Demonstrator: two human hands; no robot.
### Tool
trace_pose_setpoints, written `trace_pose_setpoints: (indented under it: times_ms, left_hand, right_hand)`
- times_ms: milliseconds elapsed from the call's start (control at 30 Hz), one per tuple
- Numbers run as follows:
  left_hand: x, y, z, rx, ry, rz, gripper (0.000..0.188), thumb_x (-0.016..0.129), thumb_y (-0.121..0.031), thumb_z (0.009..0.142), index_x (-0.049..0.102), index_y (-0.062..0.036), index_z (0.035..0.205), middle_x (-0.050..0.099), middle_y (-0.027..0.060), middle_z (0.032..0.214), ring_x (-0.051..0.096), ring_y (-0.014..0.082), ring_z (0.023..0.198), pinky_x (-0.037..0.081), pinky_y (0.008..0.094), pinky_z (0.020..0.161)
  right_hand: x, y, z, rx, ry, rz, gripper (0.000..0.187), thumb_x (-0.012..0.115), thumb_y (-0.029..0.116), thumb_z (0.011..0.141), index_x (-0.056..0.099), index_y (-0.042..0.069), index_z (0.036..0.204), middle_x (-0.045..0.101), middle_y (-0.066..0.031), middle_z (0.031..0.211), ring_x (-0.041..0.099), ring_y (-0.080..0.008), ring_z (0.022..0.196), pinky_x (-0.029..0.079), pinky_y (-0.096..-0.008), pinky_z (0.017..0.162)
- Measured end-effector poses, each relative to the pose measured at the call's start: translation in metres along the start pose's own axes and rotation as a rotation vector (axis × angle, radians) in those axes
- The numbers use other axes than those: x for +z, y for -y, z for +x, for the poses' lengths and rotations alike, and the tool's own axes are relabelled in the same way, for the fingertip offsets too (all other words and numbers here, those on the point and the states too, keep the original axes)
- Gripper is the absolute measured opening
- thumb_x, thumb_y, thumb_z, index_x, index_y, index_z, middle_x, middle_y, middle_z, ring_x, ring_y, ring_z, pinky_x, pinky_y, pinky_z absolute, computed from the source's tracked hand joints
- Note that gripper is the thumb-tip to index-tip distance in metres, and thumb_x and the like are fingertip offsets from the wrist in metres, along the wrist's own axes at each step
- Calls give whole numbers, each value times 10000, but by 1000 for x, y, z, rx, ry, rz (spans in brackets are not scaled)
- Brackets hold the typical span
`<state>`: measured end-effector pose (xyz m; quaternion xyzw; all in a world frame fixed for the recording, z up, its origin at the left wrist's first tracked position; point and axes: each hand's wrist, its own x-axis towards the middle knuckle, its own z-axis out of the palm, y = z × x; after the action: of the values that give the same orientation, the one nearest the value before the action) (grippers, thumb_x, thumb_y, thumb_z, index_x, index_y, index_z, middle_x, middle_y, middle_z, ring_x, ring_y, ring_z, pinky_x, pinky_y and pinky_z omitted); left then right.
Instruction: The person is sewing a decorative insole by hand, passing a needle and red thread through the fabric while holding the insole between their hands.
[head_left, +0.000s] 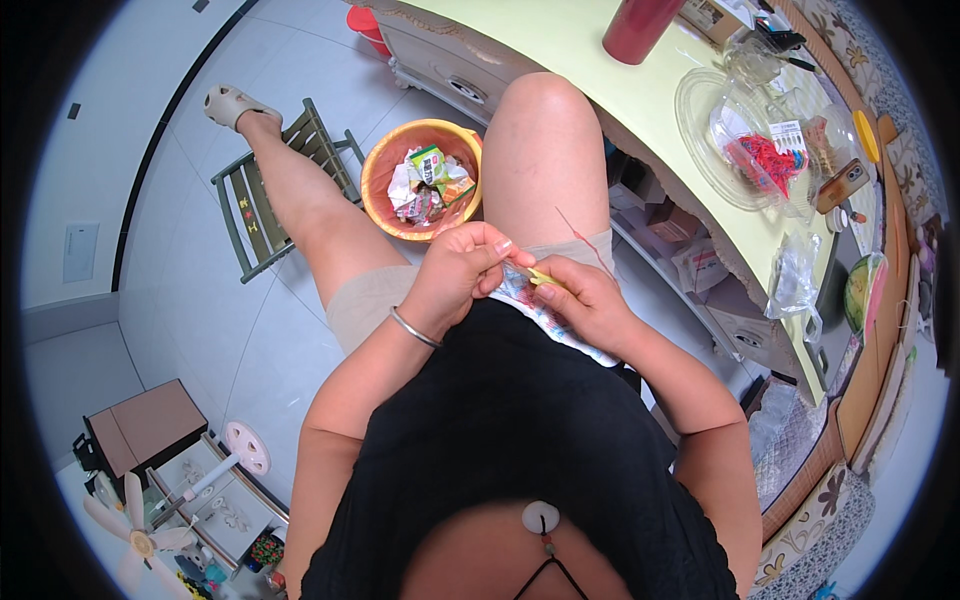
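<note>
My two hands meet above my lap, their fingertips almost touching. The fingers of my left hand (465,268) are closed in a pinch; what they hold is too small to make out. Between thumb and fingers, my right hand (585,298) grips a small yellow item (540,277), mostly covered, so its kind is unclear. A thin red cord (592,247) sticks up beside the right hand and lies across my thigh. Beneath both hands, a white cloth with a coloured pattern (548,318) rests on my lap.
A yellow-rimmed bin (372,190) with wrappers stands between my legs, by a folding stool (245,215) under my left leg. At the right, the pale table (655,110) carries a dark red cylinder (640,30), a plastic tray with red cord (765,165) and a phone (842,187).
</note>
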<state>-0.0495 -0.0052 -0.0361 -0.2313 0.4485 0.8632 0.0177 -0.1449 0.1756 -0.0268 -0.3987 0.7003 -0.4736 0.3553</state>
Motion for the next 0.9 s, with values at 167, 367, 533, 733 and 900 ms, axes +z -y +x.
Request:
trace_pose_setpoints:
  times_ms: [167,367,533,733,900]
  left_hand:
    - [2,5,-2,-23,19,78,151,485,-92,949,544,8,852,584,79,687,495,95,448,372,189,400]
    - [4,12,-6,-117,86,42,139,460,-119,962,504,-8,890,587,96,688,585,135,498,400,192,392]
    - [5,16,-6,-153,209,-47,117,461,-122,965,487,-22,911,603,104,716,532,127,470,382,200,408]
    - [4,24,-4,-145,217,-170,129,467,-141,970,483,-32,902,600,101,720,482,112,505,353,209,444]
    - [3,27,-4,-133,206,-182,147,473,-163,972,485,-37,897,586,93,709,476,112,504,352,211,445]
  right_hand:
    - [-7,1,-2,44,65,81,215,548,237,918,570,27,960,613,-103,796,591,-221,749,450,-318,695]
    - [-11,8,-5,112,53,97,222,589,245,908,584,24,885,588,-41,737,536,-114,695,441,-274,650]
    - [-10,5,-6,106,41,178,234,605,258,902,597,26,869,582,-22,721,526,-95,684,440,-261,641]
    - [-11,4,-7,121,46,161,216,620,250,893,607,35,884,590,-19,732,532,-92,693,441,-259,643]
    - [-9,4,-8,106,52,190,211,630,243,885,606,33,888,584,-23,726,532,-97,689,441,-262,641]
